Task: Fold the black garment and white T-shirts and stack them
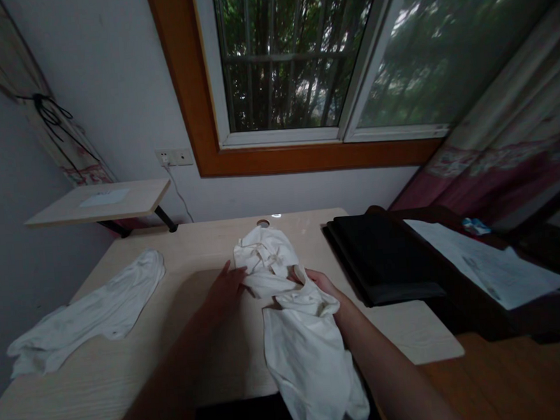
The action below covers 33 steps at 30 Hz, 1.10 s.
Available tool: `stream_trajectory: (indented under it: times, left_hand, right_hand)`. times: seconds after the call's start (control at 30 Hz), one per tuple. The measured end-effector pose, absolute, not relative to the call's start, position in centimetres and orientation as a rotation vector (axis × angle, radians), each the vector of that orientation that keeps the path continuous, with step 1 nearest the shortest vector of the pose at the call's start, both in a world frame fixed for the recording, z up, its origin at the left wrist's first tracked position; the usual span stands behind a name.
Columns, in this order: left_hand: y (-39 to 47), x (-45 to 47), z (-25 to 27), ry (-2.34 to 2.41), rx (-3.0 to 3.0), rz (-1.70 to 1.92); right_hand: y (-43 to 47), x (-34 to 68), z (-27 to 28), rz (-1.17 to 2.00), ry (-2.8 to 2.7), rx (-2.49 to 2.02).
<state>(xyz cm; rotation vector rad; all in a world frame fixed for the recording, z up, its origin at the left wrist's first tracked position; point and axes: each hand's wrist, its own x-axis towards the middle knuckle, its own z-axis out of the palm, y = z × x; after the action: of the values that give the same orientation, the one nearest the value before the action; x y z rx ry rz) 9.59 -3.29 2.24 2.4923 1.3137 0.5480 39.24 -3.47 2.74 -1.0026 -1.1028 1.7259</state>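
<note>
A crumpled white garment runs from the middle of the desk down over its front edge; its exact kind is hard to tell. My left hand grips its left side near the bunched upper part, fingertips against the fabric. On the other side my right hand is closed on a fold, with some of its fingers hidden by the cloth. A second white piece of clothing lies stretched out at the desk's left, apart from both hands.
The pale wooden desk carries a small raised shelf with a paper at the back left. Black folders lie at the right, beside printed sheets. A window and wall socket are behind.
</note>
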Motion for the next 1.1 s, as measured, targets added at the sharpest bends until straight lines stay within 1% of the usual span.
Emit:
stream_trajectory:
  times: [0.13, 0.27, 0.37, 0.47, 0.6, 0.73, 0.83, 0.93, 1.1]
  left_hand:
    - [-5.1, 7.0, 4.0, 1.544, 2.197, 0.541]
    - [-8.4, 4.8, 7.6, 1.491, 1.765, 0.47]
    - [-10.7, 4.1, 10.4, 1.428, 1.333, 0.603]
    - [-11.3, 4.1, 12.0, 1.34, 1.087, 0.844]
    - [-10.2, 3.8, 11.1, 1.37, 0.948, 0.998]
    - [-8.9, 2.4, 8.9, 1.522, 0.92, 1.035]
    - [-8.5, 1.6, 7.9, 1.595, 0.99, 1.013]
    - [-8.6, 1.4, 7.4, 1.577, 1.116, 0.992]
    - [-9.5, 1.3, 6.3, 1.536, 1.316, 0.91]
  right_hand:
    - [-1.6, 41.4, 3.8, 1.523, -0.899, -1.029]
    - [-1.1, 42.9, 5.0, 1.345, -0.887, -1.101]
    - [-2.0, 42.5, 5.5, 1.363, -1.045, -1.135]
    - [-3.4, 41.6, 5.7, 1.506, -1.224, -1.118]
    - [-4.9, 41.9, 5.6, 1.734, -1.452, -1.125]
    - [-5.5, 43.5, 5.2, 1.871, -1.665, -1.129]
    - [-6.0, 44.0, 4.9, 1.979, -1.709, -1.143]
    - [-6.5, 43.8, 4.6, 1.876, -1.61, -1.157]
    - [-6.1, 43.1, 4.7, 1.458, -1.208, -1.124]
